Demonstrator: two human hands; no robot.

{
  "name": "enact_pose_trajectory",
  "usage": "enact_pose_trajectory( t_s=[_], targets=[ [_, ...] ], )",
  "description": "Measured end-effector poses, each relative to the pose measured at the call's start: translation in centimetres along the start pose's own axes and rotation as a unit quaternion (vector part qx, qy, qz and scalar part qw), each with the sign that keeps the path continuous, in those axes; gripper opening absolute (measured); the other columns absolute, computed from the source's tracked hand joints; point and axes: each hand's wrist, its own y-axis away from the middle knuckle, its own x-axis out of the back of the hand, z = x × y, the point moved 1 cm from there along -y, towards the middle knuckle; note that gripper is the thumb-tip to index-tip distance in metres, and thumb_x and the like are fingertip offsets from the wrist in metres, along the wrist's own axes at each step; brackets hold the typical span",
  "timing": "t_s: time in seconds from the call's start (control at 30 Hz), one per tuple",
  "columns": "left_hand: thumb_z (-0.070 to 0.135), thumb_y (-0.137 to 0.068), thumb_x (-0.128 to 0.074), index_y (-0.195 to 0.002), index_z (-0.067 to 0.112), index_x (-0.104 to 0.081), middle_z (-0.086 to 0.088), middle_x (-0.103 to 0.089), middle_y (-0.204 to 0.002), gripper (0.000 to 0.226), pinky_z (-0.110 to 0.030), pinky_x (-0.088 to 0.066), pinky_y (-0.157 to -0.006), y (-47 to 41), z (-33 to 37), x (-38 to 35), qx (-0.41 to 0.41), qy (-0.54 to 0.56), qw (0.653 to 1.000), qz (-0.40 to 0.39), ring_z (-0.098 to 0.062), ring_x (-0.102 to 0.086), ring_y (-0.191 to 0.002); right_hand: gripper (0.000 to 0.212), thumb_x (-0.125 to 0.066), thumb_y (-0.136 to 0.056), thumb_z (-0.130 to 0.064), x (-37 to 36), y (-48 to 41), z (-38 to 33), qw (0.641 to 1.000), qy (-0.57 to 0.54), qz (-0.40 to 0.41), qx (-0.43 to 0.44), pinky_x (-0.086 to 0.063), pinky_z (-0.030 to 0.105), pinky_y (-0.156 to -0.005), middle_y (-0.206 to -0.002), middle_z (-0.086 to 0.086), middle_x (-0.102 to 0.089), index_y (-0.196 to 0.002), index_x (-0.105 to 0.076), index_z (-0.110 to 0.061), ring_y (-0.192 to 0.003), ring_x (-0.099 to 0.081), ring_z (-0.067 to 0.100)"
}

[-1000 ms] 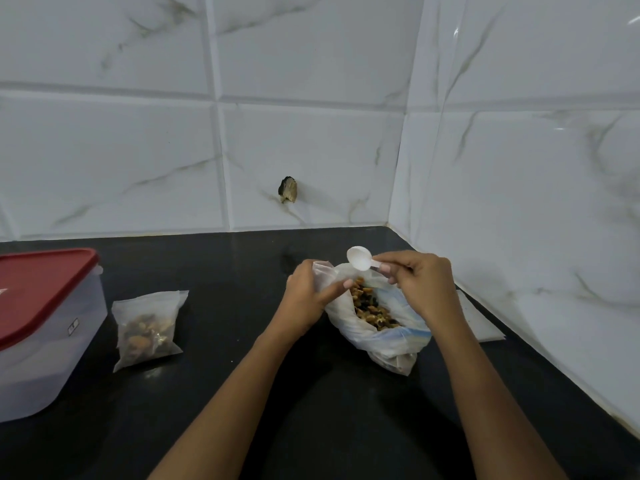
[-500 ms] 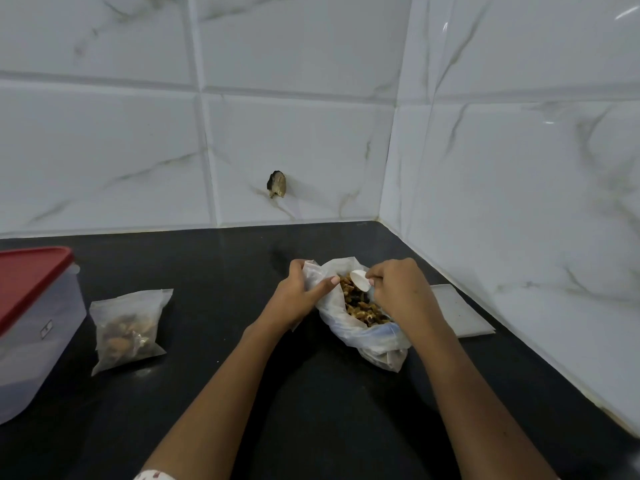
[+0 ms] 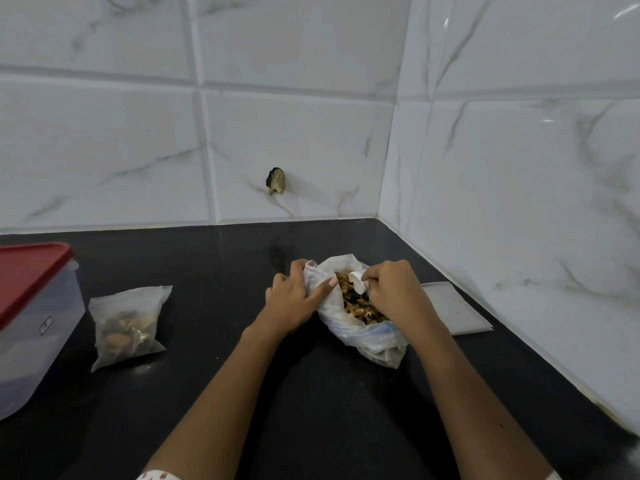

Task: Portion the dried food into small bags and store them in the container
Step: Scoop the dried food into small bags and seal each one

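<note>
The right hand's [image 3: 394, 292] fingers [image 3: 372, 285] are curled together and pinch the handle of a small white spoon [image 3: 356, 281]. The spoon's bowl sits at the mouth of the big bag [image 3: 346, 332], touching the dried food [image 3: 360, 304] inside. How much of the handle lies under the fingers cannot be told.

Just left of it, the left hand [image 3: 294, 299] grips the left rim of the same bag. Its fingers are bunched around the gathered plastic and its thumb [image 3: 323, 287] lies stretched across the edge toward the opening. Both forearms reach in from the near edge.

The big bag is thin, whitish plastic. It rests on the black counter [image 3: 311, 393] with its mouth held open between the two hands, and its crumpled bottom points near and right. The brown and dark mix fills its middle.

To the right of the bag, partly behind the right wrist, a flat clear pouch [image 3: 457, 310] lies on the counter close to the right wall.

Well to the left, a small bag [image 3: 128, 323] with a portion of the food in it lies by itself. Just beyond it, at the left edge, stands the clear container [image 3: 38, 344] with its red lid [image 3: 27, 275] on top.

White marbled tiles [image 3: 104, 150] make up the far and right walls. A dark ragged spot [image 3: 276, 181] marks the far wall above the counter.
</note>
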Motion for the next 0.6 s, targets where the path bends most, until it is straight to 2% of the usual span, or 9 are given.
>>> enact_pose_trajectory(
  t_s=[0.1, 0.23, 0.33, 0.47, 0.53, 0.6],
  targets=[
    [0.058, -0.088, -0.043, -0.133, 0.026, -0.032, -0.001, -0.046, -0.132, 0.056, -0.041, -0.028, -0.100, -0.08, -0.07, -0.03, -0.008, -0.007, 1.000, -0.002, -0.020, -0.040, -0.122, 0.029, -0.047, -0.091, -0.007, 0.15, 0.09, 0.07, 1.000, -0.027, 0.007, 0.008, -0.044, 0.021, -0.066, -0.104, 0.012, -0.068, -0.108, -0.070, -0.014, -0.070, -0.057, 0.017],
    [0.057, -0.088, -0.046, -0.133, 0.024, -0.033, -0.001, -0.048, -0.129, 0.057, -0.041, -0.031, -0.101, -0.18, -0.28, -0.17, -0.021, 0.007, 1.000, -0.002, -0.021, -0.043, -0.119, 0.028, -0.048, -0.091, -0.006, 0.03, 0.11, 0.05, 0.998, -0.065, 0.002, 0.000, -0.046, 0.022, -0.074, -0.106, 0.012, -0.067, -0.106, -0.071, -0.013, -0.087, -0.064, 0.023],
    [0.061, -0.084, -0.049, -0.133, 0.024, -0.033, -0.005, -0.050, -0.127, 0.063, -0.045, -0.038, -0.104, -0.33, -0.61, -0.18, -0.028, 0.045, 0.998, -0.021, -0.023, -0.048, -0.118, 0.028, -0.049, -0.091, -0.005, -0.02, 0.00, 0.20, 0.995, -0.097, -0.009, -0.008, -0.050, 0.026, -0.078, -0.107, 0.014, -0.066, -0.106, -0.070, -0.012, -0.089, -0.065, 0.025],
    [0.073, -0.074, -0.050, -0.130, 0.024, -0.032, -0.006, -0.054, -0.121, 0.078, -0.046, -0.046, -0.097, -0.13, -0.52, -0.03, -0.037, 0.059, 0.997, -0.032, -0.022, -0.053, -0.112, 0.025, -0.050, -0.092, -0.006, 0.14, -0.06, 0.51, 0.985, -0.168, -0.016, -0.029, -0.050, 0.024, -0.080, -0.105, 0.012, -0.069, -0.105, -0.071, -0.010, -0.092, -0.066, 0.024],
    [0.078, -0.067, -0.048, -0.130, 0.024, -0.032, -0.006, -0.055, -0.119, 0.084, -0.046, -0.047, -0.096, -0.20, -0.53, -0.11, -0.037, 0.044, 0.998, -0.037, -0.022, -0.054, -0.109, 0.022, -0.053, -0.091, -0.007, 0.09, -0.22, 0.69, 0.979, -0.197, -0.028, -0.039, -0.048, 0.017, -0.072, -0.093, 0.009, -0.069, -0.105, -0.071, -0.009, -0.080, -0.066, 0.014],
    [0.068, -0.074, -0.055, -0.131, 0.022, -0.033, -0.007, -0.054, -0.119, 0.077, -0.046, -0.045, -0.096, -0.31, -0.42, -0.31, -0.048, 0.035, 0.997, -0.042, -0.023, -0.053, -0.109, 0.020, -0.056, -0.090, -0.008, 0.08, -0.42, 0.91, 0.968, -0.240, -0.044, -0.060, -0.041, 0.010, -0.058, -0.073, 0.001, -0.064, -0.104, -0.070, -0.008, -0.057, -0.060, 0.001]
  ],
)
